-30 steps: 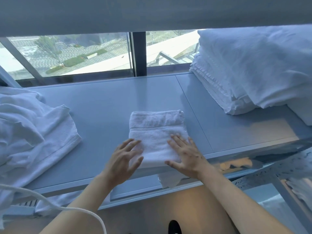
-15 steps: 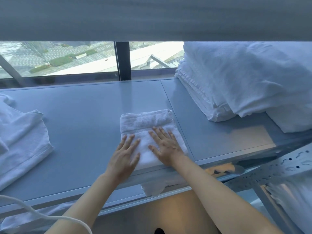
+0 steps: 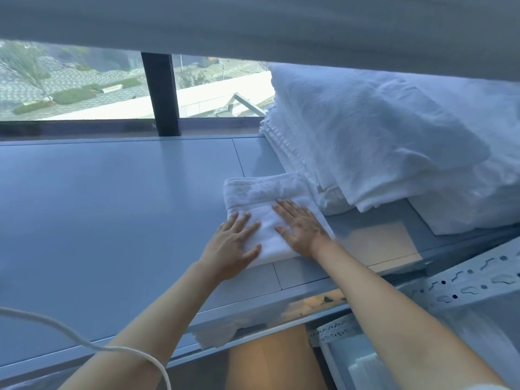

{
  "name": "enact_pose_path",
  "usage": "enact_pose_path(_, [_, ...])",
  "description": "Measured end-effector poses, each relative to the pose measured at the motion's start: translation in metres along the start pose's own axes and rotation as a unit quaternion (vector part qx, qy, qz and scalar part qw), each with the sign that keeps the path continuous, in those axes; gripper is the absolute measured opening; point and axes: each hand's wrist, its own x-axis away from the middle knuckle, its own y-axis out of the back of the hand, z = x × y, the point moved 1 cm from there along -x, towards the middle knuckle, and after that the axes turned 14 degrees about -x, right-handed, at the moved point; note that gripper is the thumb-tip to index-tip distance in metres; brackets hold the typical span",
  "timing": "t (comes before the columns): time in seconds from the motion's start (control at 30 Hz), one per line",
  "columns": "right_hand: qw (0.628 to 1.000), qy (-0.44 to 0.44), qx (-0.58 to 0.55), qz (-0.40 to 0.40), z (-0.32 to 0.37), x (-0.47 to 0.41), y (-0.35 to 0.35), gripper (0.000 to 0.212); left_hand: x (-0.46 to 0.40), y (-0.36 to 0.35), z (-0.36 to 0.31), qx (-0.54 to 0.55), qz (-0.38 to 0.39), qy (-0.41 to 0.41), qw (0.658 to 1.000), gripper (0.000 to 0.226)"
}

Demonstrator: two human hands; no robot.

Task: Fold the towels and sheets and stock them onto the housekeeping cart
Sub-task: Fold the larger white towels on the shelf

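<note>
Grey desk (image 3: 112, 206) under a wide window (image 3: 78, 85) is the working surface. Both hands lie flat, fingers straight, on a small folded towel (image 3: 261, 192): the left hand (image 3: 230, 249) presses its near left corner and overlaps onto the desk, the right hand (image 3: 301, 226) presses its right half. Neither hand grips anything.

That towel looks folded to a neat rectangle and sits near the front edge of the desk, just beside a tall pile of white linen (image 3: 380, 153) on the right, its far corner about touching the pile's base. The pile's lower layers look evenly folded; the top ones lie looser.

By my judgement this one towel is finished and only needs stacking or carrying off. More cloth (image 3: 216, 333) shows below the front edge, hard to make out. A perforated white frame (image 3: 472, 282) at lower right may be the cart, though I cannot tell; no stocking is visible there yet. A white cord (image 3: 84, 342) crosses the lower left.
</note>
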Motion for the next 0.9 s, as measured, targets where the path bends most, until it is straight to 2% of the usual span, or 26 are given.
enact_pose_path(0.3, [1.0,0.001,-0.01,0.004,-0.015,-0.002,0.001,0.063,-0.002,0.006,-0.006,-0.038,0.016,0.008,0.999,0.065])
enact_pose_path(0.43, [0.998,-0.021,-0.052,-0.005,0.014,-0.007,0.006,0.063,0.027,0.023,0.019,-0.023,-0.028,0.024,0.999,0.061])
enact_pose_path(0.6, [0.995,0.049,-0.08,-0.035,0.107,-0.028,-0.014,0.059,0.081,0.052,0.088,-0.06,-0.042,0.077,0.994,0.058])
enact_pose_path(0.9, [0.982,0.144,-0.119,0.009,0.32,-0.073,-0.091,0.06,0.221,0.12,0.255,-0.107,-0.091,0.209,0.968,0.056])
